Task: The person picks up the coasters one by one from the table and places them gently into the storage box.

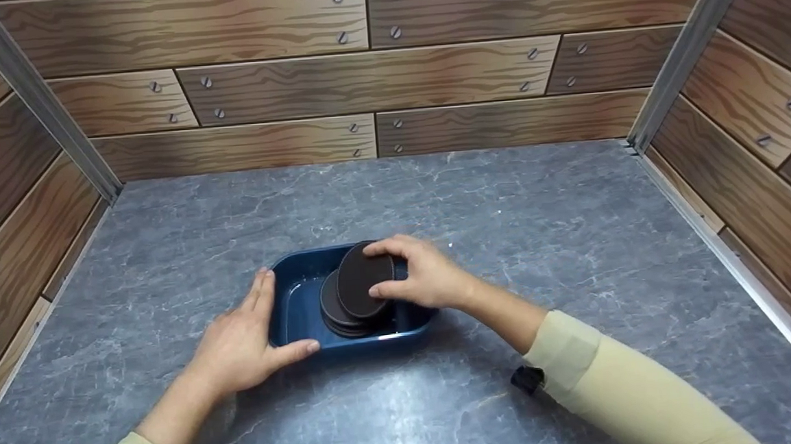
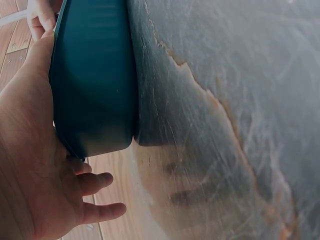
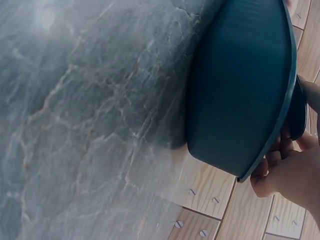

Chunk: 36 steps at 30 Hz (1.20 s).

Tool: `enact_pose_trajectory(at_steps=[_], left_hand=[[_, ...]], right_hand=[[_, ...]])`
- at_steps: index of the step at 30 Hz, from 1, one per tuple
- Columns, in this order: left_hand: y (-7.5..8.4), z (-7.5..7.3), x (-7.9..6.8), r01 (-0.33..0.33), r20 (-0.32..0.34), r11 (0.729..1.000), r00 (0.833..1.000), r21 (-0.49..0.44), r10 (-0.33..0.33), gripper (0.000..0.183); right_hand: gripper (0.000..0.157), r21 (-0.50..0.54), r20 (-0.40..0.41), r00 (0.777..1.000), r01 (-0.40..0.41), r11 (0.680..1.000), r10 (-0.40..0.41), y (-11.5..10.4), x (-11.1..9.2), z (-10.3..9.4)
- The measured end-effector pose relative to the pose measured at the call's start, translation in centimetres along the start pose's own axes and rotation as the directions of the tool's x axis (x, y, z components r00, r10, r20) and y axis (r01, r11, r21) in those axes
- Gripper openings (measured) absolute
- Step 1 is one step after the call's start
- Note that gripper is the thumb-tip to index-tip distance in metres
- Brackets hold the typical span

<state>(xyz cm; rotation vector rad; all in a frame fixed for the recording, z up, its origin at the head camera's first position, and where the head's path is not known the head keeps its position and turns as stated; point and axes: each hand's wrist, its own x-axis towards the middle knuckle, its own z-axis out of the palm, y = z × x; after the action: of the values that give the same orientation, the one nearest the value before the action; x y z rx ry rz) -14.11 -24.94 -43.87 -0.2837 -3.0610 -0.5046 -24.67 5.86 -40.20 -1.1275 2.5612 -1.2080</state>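
Note:
A blue rectangular dish (image 1: 291, 317) with rounded corners stands on the table, its outer wall (image 2: 95, 75) filling much of the left wrist view. Inside it lies a small stack of dark round coasters (image 1: 332, 307) with light stitched edges. Over that stack my right hand (image 1: 433, 272) pinches a dark coaster (image 1: 365, 282) between thumb and fingers, tilted up. Whether more than one is gripped cannot be seen. My left hand (image 1: 238, 345) rests against the dish's left end, fingers extended along the side and thumb on the front rim. The right wrist view shows only the held coaster's edge (image 3: 298, 110).
The grey marbled tabletop (image 1: 540, 227) surrounds the dish. Wood-patterned panels (image 1: 373, 79) enclose the back and sides, with metal posts (image 1: 694, 53) at the corners. Black wrist devices (image 1: 529, 380) sit by the sleeves.

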Motion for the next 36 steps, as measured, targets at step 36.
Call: enact_pose_trajectory(at_steps=[36], left_hand=[[0.0, 0.0, 0.0, 0.008, 0.016, 1.000, 1.000, 0.003, -0.008, 0.130]], right_hand=[[0.065, -0.453, 0.111, 0.994, 0.027, 0.891, 0.027, 0.7, 0.2, 1.7]])
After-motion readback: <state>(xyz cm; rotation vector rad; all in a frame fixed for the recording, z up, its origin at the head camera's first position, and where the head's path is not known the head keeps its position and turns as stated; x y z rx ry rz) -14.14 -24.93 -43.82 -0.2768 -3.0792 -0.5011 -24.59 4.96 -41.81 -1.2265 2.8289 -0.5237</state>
